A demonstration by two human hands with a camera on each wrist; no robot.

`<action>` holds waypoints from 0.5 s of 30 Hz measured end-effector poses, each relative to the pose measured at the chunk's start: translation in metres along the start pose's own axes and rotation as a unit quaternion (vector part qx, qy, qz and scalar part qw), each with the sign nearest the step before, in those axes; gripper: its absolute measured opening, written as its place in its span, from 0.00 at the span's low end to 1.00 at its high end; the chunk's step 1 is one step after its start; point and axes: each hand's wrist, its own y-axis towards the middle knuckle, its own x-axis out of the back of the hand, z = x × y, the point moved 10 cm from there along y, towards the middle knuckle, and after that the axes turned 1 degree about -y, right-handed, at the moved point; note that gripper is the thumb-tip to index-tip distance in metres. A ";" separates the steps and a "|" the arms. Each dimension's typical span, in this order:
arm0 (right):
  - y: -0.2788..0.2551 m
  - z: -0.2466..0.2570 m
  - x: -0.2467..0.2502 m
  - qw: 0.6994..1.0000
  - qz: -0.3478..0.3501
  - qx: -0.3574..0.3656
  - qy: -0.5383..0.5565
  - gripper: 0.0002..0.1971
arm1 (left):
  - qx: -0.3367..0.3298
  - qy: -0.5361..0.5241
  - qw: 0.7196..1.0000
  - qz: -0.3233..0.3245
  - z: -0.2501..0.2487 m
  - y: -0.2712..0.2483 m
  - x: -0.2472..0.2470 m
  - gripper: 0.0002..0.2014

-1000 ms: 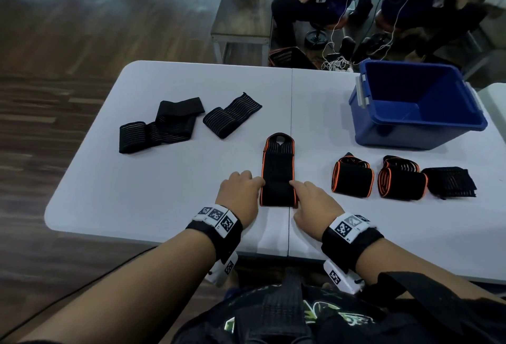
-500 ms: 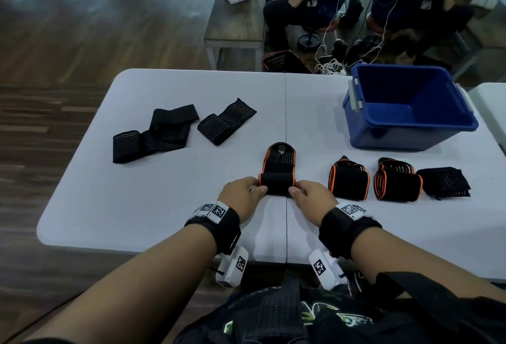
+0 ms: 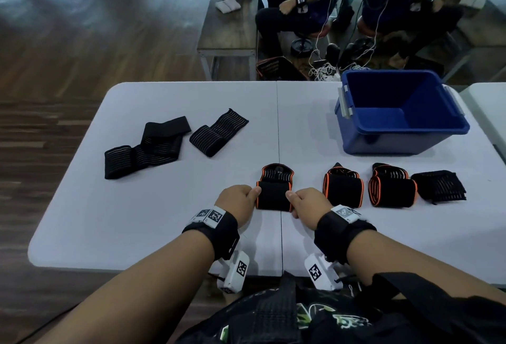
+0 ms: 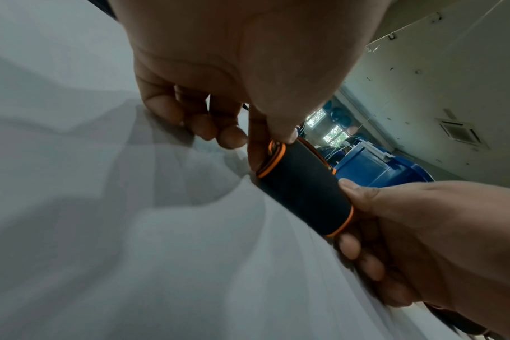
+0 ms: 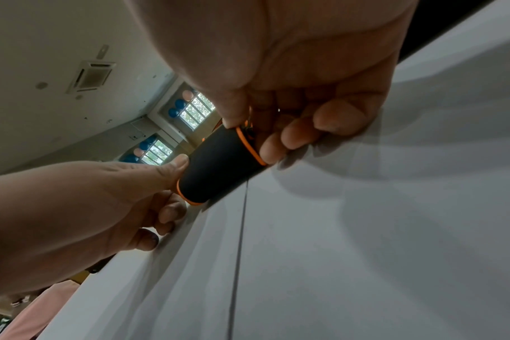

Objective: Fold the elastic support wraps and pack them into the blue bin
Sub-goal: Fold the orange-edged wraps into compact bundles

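Orange-edged wrap [image 3: 274,193] on the white table [image 3: 153,206], dead centre at 6 o'clock, near end rolled into a thick black cylinder, far tongue not yet taken up and lying flat toward 12. Pinched at both ends: left hand [image 3: 237,202] at 9 o'clock of the roll, thumb on top and fingers curled against the orange rim; right hand [image 3: 308,205] at 3 o'clock, gripping the same way. Held by the ends, probably, to keep the layers square and stop the elastic springing loose as the roll advances. Lying on the table rather than lifted, likely so the surface gives something to roll against.

Lined up toward 3 o'clock: two rolled orange wraps [image 3: 367,189] and a folded black mesh wrap [image 3: 439,186], seemingly staged close to the bin for packing in one go. Farther out at 10 o'clock, unfolded striped wraps [image 3: 169,142], apparently awaiting their turn. At 1 o'clock, blue bin [image 3: 353,105], open-topped, nothing visible inside.
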 end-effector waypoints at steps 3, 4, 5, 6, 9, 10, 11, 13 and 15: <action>-0.003 0.004 0.001 0.999 0.011 -0.008 -0.034 0.26 | 0.007 0.009 1.000 0.008 0.000 0.001 0.001 0.24; -0.004 0.006 0.003 0.999 0.006 -0.006 -0.054 0.25 | 0.009 0.017 1.000 0.011 0.001 0.001 0.001 0.24; -0.007 0.008 0.005 0.998 -0.004 -0.003 -0.070 0.24 | 0.006 0.024 1.000 0.002 0.000 0.001 0.004 0.22; -0.009 0.011 0.007 0.997 -0.020 0.004 -0.081 0.20 | 0.000 0.018 1.000 -0.021 0.000 0.000 0.011 0.16; -0.014 0.016 0.013 0.997 -0.064 0.017 -0.046 0.12 | -0.067 -0.012 0.996 -0.063 -0.015 -0.001 0.029 0.15; -0.016 0.016 0.014 0.997 -0.074 0.021 -0.025 0.13 | -0.086 -0.001 0.995 -0.046 -0.020 0.002 0.028 0.18; -0.017 0.016 0.015 0.996 -0.079 0.028 -0.013 0.14 | -0.098 0.015 0.995 -0.026 -0.025 0.003 0.025 0.17; -0.020 0.018 0.015 0.996 -0.080 0.041 -0.017 0.16 | -0.093 0.040 0.995 0.010 -0.027 0.005 0.019 0.14; -0.026 0.018 0.011 0.996 -0.066 0.047 -0.032 0.24 | -0.083 0.041 0.995 0.038 -0.024 0.004 0.014 0.10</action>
